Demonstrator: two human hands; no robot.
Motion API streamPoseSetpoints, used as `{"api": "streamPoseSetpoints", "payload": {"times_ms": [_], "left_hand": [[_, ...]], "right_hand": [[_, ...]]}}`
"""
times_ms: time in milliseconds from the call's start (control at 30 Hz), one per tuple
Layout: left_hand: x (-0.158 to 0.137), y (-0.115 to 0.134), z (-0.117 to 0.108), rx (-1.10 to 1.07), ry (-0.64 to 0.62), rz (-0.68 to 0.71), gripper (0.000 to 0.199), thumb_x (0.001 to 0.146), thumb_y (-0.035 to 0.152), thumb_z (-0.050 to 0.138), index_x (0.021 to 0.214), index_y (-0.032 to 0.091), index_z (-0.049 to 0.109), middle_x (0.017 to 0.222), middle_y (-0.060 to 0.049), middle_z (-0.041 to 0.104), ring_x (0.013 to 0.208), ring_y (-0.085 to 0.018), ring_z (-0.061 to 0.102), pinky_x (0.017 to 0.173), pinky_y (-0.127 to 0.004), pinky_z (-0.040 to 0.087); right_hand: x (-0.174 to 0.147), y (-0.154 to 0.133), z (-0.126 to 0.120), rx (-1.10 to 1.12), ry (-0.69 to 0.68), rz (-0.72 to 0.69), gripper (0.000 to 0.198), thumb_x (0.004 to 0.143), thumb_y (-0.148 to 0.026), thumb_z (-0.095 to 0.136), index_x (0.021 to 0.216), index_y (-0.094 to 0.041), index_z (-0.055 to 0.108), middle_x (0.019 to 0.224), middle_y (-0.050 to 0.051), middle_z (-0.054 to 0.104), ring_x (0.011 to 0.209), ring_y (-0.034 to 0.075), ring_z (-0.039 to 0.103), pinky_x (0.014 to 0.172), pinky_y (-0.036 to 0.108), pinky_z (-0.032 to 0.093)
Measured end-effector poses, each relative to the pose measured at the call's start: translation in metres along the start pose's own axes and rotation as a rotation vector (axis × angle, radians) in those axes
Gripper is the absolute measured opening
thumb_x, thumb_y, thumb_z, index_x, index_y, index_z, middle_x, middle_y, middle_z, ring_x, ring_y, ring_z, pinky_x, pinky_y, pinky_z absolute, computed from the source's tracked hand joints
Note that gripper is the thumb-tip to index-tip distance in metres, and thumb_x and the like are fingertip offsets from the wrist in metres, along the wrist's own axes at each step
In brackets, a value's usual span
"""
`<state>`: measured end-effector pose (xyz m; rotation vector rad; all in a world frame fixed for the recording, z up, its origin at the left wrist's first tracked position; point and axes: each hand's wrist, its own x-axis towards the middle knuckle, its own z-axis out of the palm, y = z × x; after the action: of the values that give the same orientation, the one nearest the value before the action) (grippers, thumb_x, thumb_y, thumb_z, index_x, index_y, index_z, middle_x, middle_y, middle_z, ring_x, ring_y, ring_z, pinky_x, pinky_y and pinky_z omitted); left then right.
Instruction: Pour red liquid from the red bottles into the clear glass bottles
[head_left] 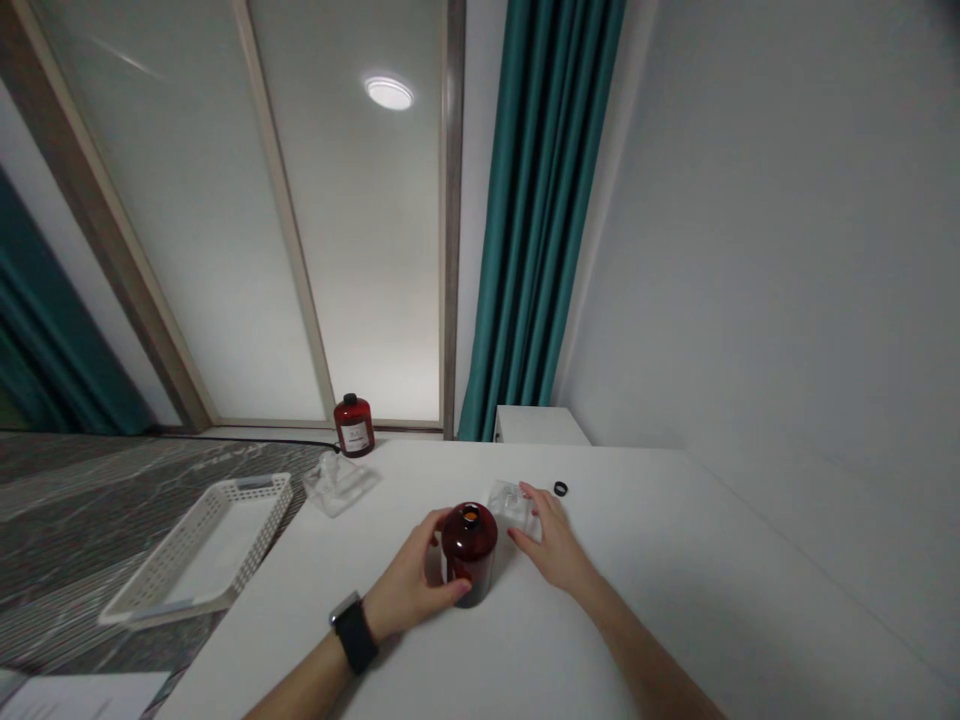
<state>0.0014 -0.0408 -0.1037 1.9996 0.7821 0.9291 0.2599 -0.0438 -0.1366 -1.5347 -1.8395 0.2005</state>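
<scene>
My left hand (416, 580) is wrapped around a dark red glass bottle (471, 560), which stands upright on the white table with its narrow mouth uncovered. Just right of the bottle lies a crumpled clear plastic wrapper (510, 503); whether anything is inside it is hard to make out. Over the wrapper's right side, my right hand (551, 540) has its thumb and fingers spread apart, at or near the plastic. Beyond the right fingertips, a small black ring (560, 489) rests on the tabletop.
A second red bottle (355, 428), labelled and with a black top, stands at the table's far left corner. Clear plastic packaging (341, 482) lies in front of it. Left of the table is a white perforated basket (259, 540). A white cabinet (540, 425) stands behind the table.
</scene>
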Motion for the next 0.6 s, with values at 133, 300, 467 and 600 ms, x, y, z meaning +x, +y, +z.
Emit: {"api": "streamPoseSetpoints", "payload": {"times_ms": [133,300,467,600], "left_hand": [[0.0,-0.001,0.001,-0.002,0.013,-0.004,0.071,0.072,0.023,0.074,0.135,0.018,0.042,0.137,-0.015,0.053,0.126,-0.033,0.05,0.109,-0.05,0.036],[-0.001,-0.005,0.003,0.015,0.028,-0.002,0.074,0.07,0.024,0.075,0.136,0.018,0.041,0.137,-0.016,0.053,0.125,-0.034,0.05,0.109,-0.052,0.036],[-0.002,-0.003,0.002,0.019,0.022,-0.012,0.074,0.071,0.028,0.075,0.136,0.017,0.042,0.136,-0.015,0.053,0.124,-0.033,0.05,0.108,-0.051,0.037],[-0.002,0.0,0.001,0.029,0.016,-0.019,0.072,0.071,0.029,0.075,0.135,0.017,0.042,0.135,-0.015,0.054,0.123,-0.033,0.051,0.107,-0.05,0.038]], "right_hand": [[0.016,-0.006,0.0,-0.091,-0.013,-0.02,0.06,0.082,-0.027,0.066,0.137,-0.023,0.046,0.126,0.011,0.06,0.115,0.03,0.054,0.099,0.047,0.043],[0.041,-0.008,-0.001,-0.196,-0.024,-0.039,0.057,0.082,-0.036,0.069,0.135,-0.026,0.051,0.128,0.012,0.059,0.115,0.034,0.052,0.094,0.049,0.041],[0.063,-0.007,0.005,-0.239,-0.026,-0.055,0.055,0.084,-0.039,0.067,0.135,-0.025,0.052,0.129,0.013,0.06,0.119,0.035,0.05,0.096,0.049,0.038],[0.069,-0.006,0.013,-0.233,-0.003,-0.055,0.056,0.085,-0.042,0.064,0.136,-0.023,0.051,0.129,0.015,0.06,0.119,0.036,0.05,0.097,0.051,0.038]]}}
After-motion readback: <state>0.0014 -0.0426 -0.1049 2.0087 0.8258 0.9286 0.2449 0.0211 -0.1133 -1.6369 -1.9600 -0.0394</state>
